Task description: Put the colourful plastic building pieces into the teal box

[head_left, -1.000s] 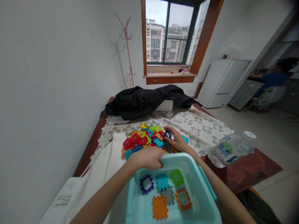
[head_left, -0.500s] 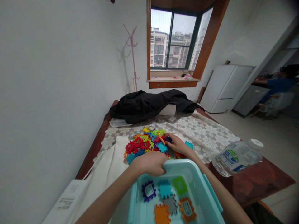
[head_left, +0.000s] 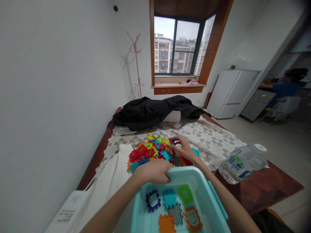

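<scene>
A white-walled room with a wood-framed window (head_left: 178, 48) at upper centre holds a dark table (head_left: 264, 187) spread with a lace cloth (head_left: 213, 139). At lower centre of the frame, the left hand (head_left: 154, 171) is closed over the far rim of a pale blue tub (head_left: 216, 210), where six flat toy tiles (head_left: 171, 207) lie on the bottom. Just above it, at mid-frame, the right hand (head_left: 184, 149) rests on the right edge of a heap of bright interlocking pieces (head_left: 152, 150), fingers curled among them; whether it has one pinched cannot be told. A clear water bottle (head_left: 243, 161) lies on its side at right, a black jacket (head_left: 155, 111) beyond the heap.
</scene>
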`<state>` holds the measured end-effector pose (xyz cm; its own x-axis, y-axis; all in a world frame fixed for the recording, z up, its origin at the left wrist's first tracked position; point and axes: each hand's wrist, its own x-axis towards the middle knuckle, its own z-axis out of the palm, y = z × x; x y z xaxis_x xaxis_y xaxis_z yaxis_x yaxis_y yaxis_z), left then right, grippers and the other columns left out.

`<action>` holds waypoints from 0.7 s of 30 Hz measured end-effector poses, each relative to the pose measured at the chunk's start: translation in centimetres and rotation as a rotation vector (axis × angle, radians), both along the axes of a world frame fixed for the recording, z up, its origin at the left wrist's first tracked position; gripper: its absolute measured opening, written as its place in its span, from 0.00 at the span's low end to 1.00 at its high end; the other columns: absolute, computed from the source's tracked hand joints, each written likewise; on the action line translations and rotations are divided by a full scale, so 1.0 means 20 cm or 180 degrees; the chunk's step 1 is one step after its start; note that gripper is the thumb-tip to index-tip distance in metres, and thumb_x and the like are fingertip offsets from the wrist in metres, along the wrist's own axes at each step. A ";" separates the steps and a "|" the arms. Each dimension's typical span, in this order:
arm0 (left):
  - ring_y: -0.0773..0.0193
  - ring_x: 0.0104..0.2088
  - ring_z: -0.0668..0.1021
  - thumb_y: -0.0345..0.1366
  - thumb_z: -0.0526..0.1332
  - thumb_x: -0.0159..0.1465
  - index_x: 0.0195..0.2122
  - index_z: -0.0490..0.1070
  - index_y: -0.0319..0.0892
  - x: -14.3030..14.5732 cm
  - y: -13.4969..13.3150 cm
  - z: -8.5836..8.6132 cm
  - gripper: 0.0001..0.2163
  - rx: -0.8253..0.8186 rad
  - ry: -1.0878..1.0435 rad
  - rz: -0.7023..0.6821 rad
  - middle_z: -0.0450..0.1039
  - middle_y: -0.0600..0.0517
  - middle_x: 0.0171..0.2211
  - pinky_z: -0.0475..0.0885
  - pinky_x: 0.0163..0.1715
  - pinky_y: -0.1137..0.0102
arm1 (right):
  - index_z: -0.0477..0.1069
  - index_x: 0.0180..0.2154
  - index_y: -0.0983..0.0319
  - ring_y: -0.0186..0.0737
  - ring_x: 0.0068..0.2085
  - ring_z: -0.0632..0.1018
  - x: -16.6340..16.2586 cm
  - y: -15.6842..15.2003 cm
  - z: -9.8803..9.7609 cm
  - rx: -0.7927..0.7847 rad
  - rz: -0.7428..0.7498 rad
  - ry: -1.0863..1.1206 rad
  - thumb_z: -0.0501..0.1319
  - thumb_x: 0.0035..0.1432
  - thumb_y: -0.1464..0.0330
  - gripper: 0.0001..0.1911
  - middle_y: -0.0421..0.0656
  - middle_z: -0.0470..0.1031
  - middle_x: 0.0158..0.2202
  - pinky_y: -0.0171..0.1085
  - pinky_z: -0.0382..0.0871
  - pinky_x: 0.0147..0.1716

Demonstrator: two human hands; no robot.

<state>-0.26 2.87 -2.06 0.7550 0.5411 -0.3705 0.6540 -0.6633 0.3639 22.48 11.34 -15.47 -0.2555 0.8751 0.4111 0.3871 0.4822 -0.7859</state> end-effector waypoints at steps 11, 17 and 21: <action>0.49 0.43 0.86 0.37 0.65 0.60 0.38 0.77 0.46 0.00 0.00 0.00 0.05 -0.0015 0.0042 0.0001 0.86 0.49 0.41 0.75 0.36 0.67 | 0.73 0.62 0.57 0.52 0.56 0.79 -0.02 -0.06 0.08 0.0335 0.0689 -0.1036 0.61 0.72 0.55 0.22 0.51 0.77 0.57 0.50 0.73 0.58; 0.48 0.42 0.86 0.37 0.65 0.60 0.38 0.77 0.46 0.00 -0.01 -0.01 0.06 0.0018 0.0003 -0.0014 0.85 0.49 0.41 0.75 0.35 0.66 | 0.74 0.60 0.58 0.55 0.57 0.80 -0.01 -0.05 0.05 0.0158 0.0508 -0.0939 0.64 0.70 0.55 0.23 0.51 0.80 0.58 0.51 0.73 0.58; 0.49 0.42 0.86 0.37 0.65 0.61 0.39 0.77 0.47 0.00 -0.01 -0.01 0.06 0.0019 -0.0025 -0.0012 0.85 0.50 0.41 0.76 0.36 0.67 | 0.74 0.60 0.59 0.55 0.56 0.81 -0.01 -0.05 0.04 0.0147 0.0429 -0.0933 0.65 0.68 0.59 0.22 0.51 0.80 0.57 0.53 0.74 0.58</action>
<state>-0.29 2.71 -2.35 0.7599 0.5404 -0.3614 0.6486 -0.6679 0.3650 22.19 10.27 -14.66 -0.4810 0.8075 0.3414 0.5239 0.5770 -0.6266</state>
